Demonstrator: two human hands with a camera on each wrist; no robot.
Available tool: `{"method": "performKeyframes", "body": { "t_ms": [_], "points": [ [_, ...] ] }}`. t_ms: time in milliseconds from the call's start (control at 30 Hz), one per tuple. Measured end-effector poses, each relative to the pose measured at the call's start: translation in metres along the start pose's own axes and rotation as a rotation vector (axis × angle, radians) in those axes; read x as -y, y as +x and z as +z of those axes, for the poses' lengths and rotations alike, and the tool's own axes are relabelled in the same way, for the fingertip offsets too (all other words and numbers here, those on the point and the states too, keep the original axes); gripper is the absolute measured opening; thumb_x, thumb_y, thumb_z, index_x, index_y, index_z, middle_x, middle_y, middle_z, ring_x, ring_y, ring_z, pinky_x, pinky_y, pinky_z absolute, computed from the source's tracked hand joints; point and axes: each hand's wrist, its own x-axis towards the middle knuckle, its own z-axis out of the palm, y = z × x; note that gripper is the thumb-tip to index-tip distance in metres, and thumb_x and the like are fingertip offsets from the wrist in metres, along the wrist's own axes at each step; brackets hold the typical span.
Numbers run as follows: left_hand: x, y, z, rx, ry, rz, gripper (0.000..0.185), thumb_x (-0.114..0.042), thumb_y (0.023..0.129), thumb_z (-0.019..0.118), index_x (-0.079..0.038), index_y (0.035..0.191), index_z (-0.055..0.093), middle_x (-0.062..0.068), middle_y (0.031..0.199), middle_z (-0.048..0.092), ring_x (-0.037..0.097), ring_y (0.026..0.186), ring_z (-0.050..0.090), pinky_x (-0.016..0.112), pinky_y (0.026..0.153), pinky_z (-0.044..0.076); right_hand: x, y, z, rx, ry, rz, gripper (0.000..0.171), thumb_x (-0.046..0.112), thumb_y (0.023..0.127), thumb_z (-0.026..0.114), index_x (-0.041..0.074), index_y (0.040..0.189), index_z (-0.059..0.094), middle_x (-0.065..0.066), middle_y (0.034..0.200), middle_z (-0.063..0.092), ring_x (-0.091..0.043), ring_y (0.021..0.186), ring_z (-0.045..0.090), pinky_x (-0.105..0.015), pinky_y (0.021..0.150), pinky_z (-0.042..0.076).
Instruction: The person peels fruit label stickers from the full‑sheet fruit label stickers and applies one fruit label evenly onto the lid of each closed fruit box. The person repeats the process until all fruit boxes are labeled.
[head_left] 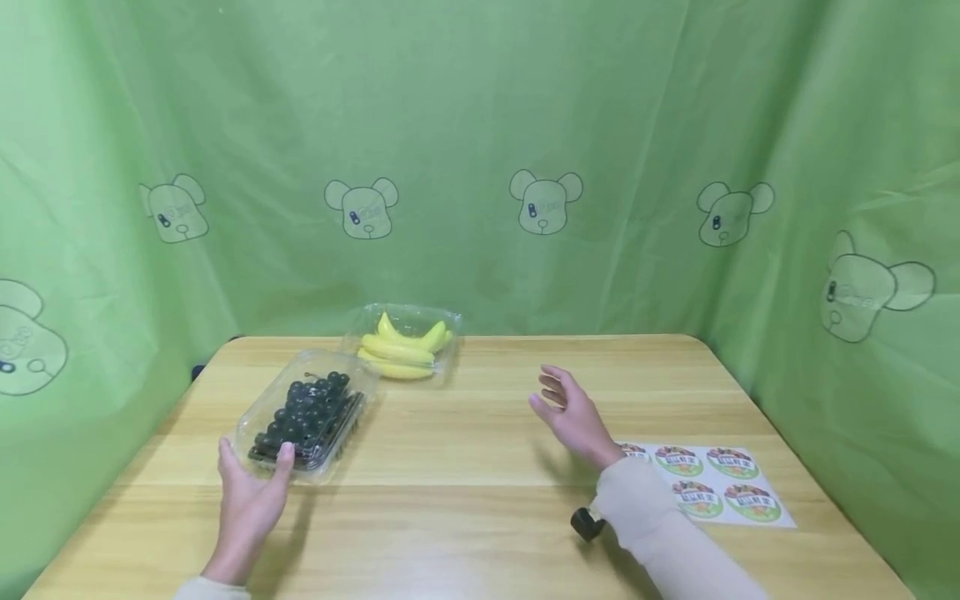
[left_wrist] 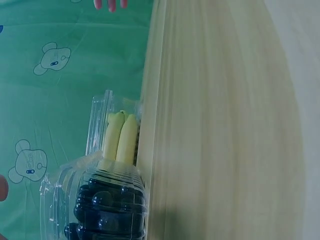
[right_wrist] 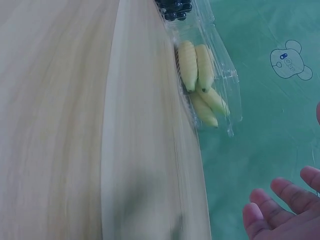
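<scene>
A clear plastic fruit box (head_left: pixel 258 398) with a bunch of dark grapes (head_left: pixel 303 412) in it stands on the left of the table. At its near end is my left hand (head_left: pixel 251 508), thumb and forefinger spread; whether they touch the plastic cannot be told. The left wrist view shows the grapes (left_wrist: pixel 110 210) up close, a fingertip (left_wrist: pixel 3 188) lying apart from the box. Over the table's right half my right hand (head_left: pixel 577 417) hangs with fingers loosely bent and nothing in them. Its fingers (right_wrist: pixel 285 197) also appear in the right wrist view.
Behind the grapes, another clear box holds yellow bananas (head_left: pixel 401 350) near the table's (head_left: pixel 465 517) back edge. A sheet of round fruit stickers (head_left: pixel 712 483) lies at the right, partly under the right forearm. Green curtains (head_left: pixel 450 100) surround the table.
</scene>
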Motion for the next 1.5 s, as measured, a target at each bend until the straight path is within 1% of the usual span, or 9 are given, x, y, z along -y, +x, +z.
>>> {"method": "performKeyframes", "body": {
  "t_ms": [67, 300, 500, 567, 800, 933, 1233, 1400, 1500],
  "points": [
    [0.000, -0.001, 0.000, -0.003, -0.010, -0.010, 0.106, -0.056, 0.093, 0.051, -0.014, 0.147, -0.030, 0.017, 0.155, -0.025, 0.052, 0.139, -0.007, 0.066, 0.110, 0.001, -0.009, 0.007, 0.005, -0.006, 0.009, 0.003, 0.067, 0.033, 0.097, 0.058, 0.006, 0.150, 0.026, -0.022, 0.151, 0.034, -0.040, 0.134, 0.037, -0.052, 0.108, 0.034],
    [0.000, -0.002, 0.002, -0.025, -0.042, -0.038, 0.105, -0.060, 0.093, 0.046, -0.015, 0.145, -0.033, 0.015, 0.152, -0.031, 0.054, 0.137, -0.010, 0.066, 0.109, -0.001, -0.006, 0.016, 0.021, 0.001, 0.034, 0.027, 0.062, 0.029, 0.097, 0.058, 0.009, 0.149, 0.030, -0.021, 0.148, 0.038, -0.038, 0.132, 0.041, -0.051, 0.107, 0.037],
    [0.003, -0.001, 0.005, -0.075, -0.144, -0.021, 0.106, -0.054, 0.095, 0.049, -0.013, 0.144, -0.035, 0.017, 0.152, -0.032, 0.047, 0.139, -0.015, 0.058, 0.112, -0.007, -0.003, 0.021, 0.036, 0.011, 0.089, 0.041, 0.062, 0.030, 0.096, 0.059, 0.010, 0.148, 0.032, -0.020, 0.147, 0.041, -0.037, 0.129, 0.045, -0.049, 0.105, 0.040],
    [0.003, 0.000, 0.005, -0.099, -0.178, -0.030, 0.107, -0.052, 0.094, 0.051, -0.013, 0.144, -0.035, 0.016, 0.152, -0.032, 0.044, 0.140, -0.016, 0.056, 0.112, -0.009, -0.003, 0.023, 0.041, 0.016, 0.113, 0.057, 0.061, 0.030, 0.096, 0.060, 0.011, 0.148, 0.033, -0.020, 0.147, 0.041, -0.036, 0.129, 0.045, -0.050, 0.104, 0.042],
    [0.003, -0.002, 0.005, -0.146, -0.306, -0.153, 0.109, -0.059, 0.090, 0.052, -0.019, 0.145, -0.034, 0.022, 0.153, -0.025, 0.045, 0.140, -0.014, 0.055, 0.112, -0.008, 0.000, 0.030, 0.058, 0.031, 0.175, 0.089, 0.058, 0.026, 0.097, 0.058, 0.009, 0.147, 0.034, -0.023, 0.145, 0.041, -0.040, 0.127, 0.047, -0.053, 0.099, 0.045],
    [0.002, -0.002, 0.007, -0.156, -0.380, -0.197, 0.109, -0.062, 0.089, 0.051, -0.022, 0.146, -0.032, 0.021, 0.153, -0.025, 0.043, 0.141, -0.015, 0.055, 0.113, -0.007, 0.002, 0.035, 0.065, 0.038, 0.198, 0.109, 0.057, 0.026, 0.097, 0.058, 0.010, 0.147, 0.035, -0.022, 0.144, 0.044, -0.040, 0.124, 0.049, -0.054, 0.099, 0.044],
    [0.004, -0.002, 0.015, -0.167, -0.408, -0.197, 0.110, -0.060, 0.088, 0.055, -0.024, 0.148, -0.029, 0.018, 0.155, -0.023, 0.042, 0.142, -0.013, 0.056, 0.113, -0.006, 0.009, 0.038, 0.079, 0.060, 0.171, 0.136, 0.056, 0.029, 0.098, 0.057, 0.010, 0.146, 0.036, -0.020, 0.142, 0.046, -0.038, 0.123, 0.051, -0.052, 0.098, 0.046],
    [0.003, 0.001, 0.020, -0.148, -0.421, -0.189, 0.109, -0.055, 0.089, 0.058, -0.024, 0.149, -0.027, 0.020, 0.156, -0.021, 0.043, 0.142, -0.011, 0.056, 0.114, -0.004, 0.010, 0.039, 0.083, 0.076, 0.157, 0.130, 0.057, 0.032, 0.097, 0.058, 0.010, 0.146, 0.037, -0.019, 0.142, 0.046, -0.037, 0.122, 0.051, -0.049, 0.099, 0.046],
    [0.001, 0.005, 0.024, -0.142, -0.429, -0.183, 0.108, -0.052, 0.090, 0.060, -0.025, 0.149, -0.027, 0.022, 0.156, -0.019, 0.043, 0.143, -0.008, 0.055, 0.115, -0.002, 0.009, 0.040, 0.082, 0.069, 0.150, 0.131, 0.056, 0.032, 0.097, 0.058, 0.011, 0.145, 0.038, -0.019, 0.141, 0.048, -0.037, 0.120, 0.053, -0.049, 0.096, 0.048]
  ]
}}
